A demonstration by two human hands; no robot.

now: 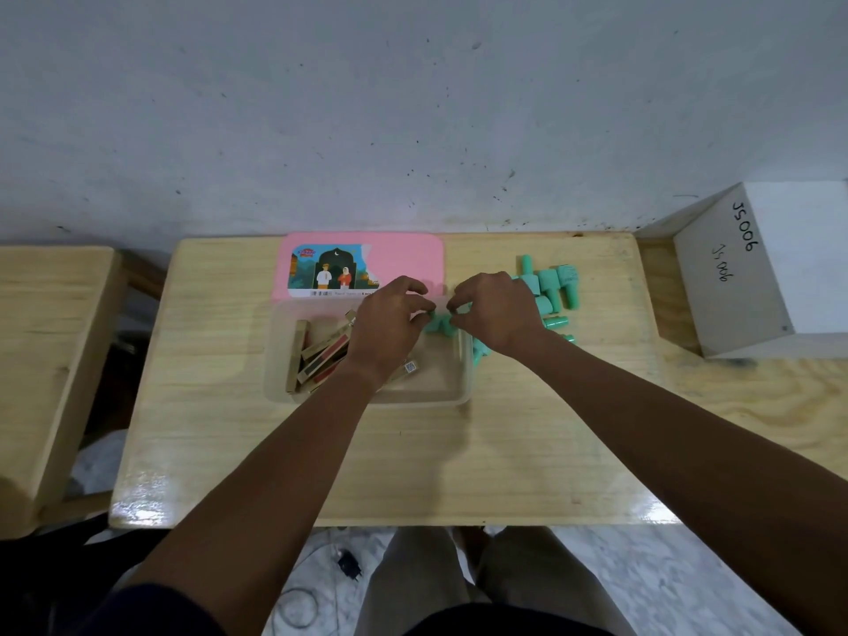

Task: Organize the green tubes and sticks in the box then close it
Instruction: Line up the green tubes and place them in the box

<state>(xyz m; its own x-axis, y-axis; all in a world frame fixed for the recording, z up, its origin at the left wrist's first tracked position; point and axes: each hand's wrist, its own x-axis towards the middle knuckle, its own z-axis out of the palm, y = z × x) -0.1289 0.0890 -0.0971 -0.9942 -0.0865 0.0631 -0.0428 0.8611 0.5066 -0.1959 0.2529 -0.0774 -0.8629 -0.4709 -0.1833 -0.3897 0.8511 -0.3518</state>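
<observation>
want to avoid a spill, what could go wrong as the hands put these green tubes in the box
The left hand and right hand pinch green tubes over the far right corner of the box; one could slip outside its rim. The right wrist passes above loose tubes on the table; a sweep might roll them off. The sticks lie crossed and tilted; the pink lid may not seat unless they are flattened.

White box (734, 291): handwritten "JS006" twice, large and small. Pink lid (408, 254) label print too small to read.
</observation>
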